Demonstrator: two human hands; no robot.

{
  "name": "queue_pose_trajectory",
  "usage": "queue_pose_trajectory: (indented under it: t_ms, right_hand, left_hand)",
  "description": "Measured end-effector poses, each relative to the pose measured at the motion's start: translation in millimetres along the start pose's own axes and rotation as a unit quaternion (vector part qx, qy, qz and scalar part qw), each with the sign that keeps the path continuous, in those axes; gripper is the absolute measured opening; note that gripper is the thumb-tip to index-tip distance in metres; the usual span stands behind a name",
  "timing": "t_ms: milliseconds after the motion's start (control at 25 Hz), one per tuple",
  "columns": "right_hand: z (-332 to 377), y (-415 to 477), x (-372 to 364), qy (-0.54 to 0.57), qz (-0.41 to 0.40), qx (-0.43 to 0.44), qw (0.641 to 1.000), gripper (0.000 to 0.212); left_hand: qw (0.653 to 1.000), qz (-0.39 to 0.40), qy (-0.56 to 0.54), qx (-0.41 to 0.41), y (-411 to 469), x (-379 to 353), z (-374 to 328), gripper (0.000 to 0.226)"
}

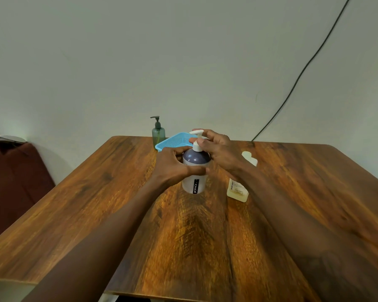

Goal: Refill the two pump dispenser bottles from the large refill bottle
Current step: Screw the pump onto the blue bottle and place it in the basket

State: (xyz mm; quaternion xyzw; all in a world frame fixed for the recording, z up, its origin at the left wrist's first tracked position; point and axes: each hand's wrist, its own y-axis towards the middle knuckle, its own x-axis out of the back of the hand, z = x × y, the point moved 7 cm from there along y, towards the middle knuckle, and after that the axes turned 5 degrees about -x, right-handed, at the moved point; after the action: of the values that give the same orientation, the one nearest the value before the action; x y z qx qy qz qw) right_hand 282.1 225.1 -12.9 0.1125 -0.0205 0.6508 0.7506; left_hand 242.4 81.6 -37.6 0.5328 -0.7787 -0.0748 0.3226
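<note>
Toward the desk's (118, 203) far edge stands the white pump bottle (194, 171), left hand (175, 165) wrapped around its body, right hand (218, 149) pinching its pump neck. Just right stands the refill bottle (238, 190). By the far edge: green dispenser (158, 132), blue basket (175, 141).

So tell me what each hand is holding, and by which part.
The left hand grips the white pump bottle around its upper body. The right hand has its fingers on that bottle's white pump head and collar. Nothing else is held.
</note>
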Motion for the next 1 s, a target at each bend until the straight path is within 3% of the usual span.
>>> queue_pose_trajectory:
  t_ms: [40, 160, 240, 440, 560, 720, 1000]
  right_hand:
    - [-0.8, 0.9, 2.1, -0.008, 0.003, 0.013, 1.000, 0.031]
    - [-1.3, -2.1, 19.7, -0.115, -0.148, 0.048, 0.981, 0.037]
    - [-2.7, -4.3, 21.9, -0.133, -0.194, 0.056, 0.970, 0.043]
    - [-9.4, 0.3, -2.9, -0.039, -0.003, 0.008, 0.999, 0.042]
    - [-9.6, 2.4, 3.6, -0.086, -0.088, 0.046, 0.991, 0.032]
    - [-10.6, 2.4, -5.8, -0.145, -0.189, 0.093, 0.967, 0.034]
    - [-7.2, 32.5, -18.9, -0.144, -0.123, 0.116, 0.975, 0.056]
  left_hand:
    - [1.000, -0.001, 0.004, 0.001, -0.9, 1.6, -0.3, 0.051]
    - [1.000, -0.001, -0.004, -0.010, -3.7, -0.1, 0.6, 0.053]
    - [1.000, -0.010, -0.025, -0.014, -4.9, -0.8, 0.3, 0.054]
    - [0.999, 0.003, -0.030, -0.022, -1.0, -1.5, 3.4, 0.067]
    - [0.999, -0.019, -0.005, -0.036, -2.3, -5.1, 6.7, 0.067]
    - [0.993, -0.095, 0.050, -0.052, -4.7, -5.5, 11.3, 0.071]
    - [0.983, -0.153, 0.037, -0.094, 21.5, 21.0, 21.8, 0.057]
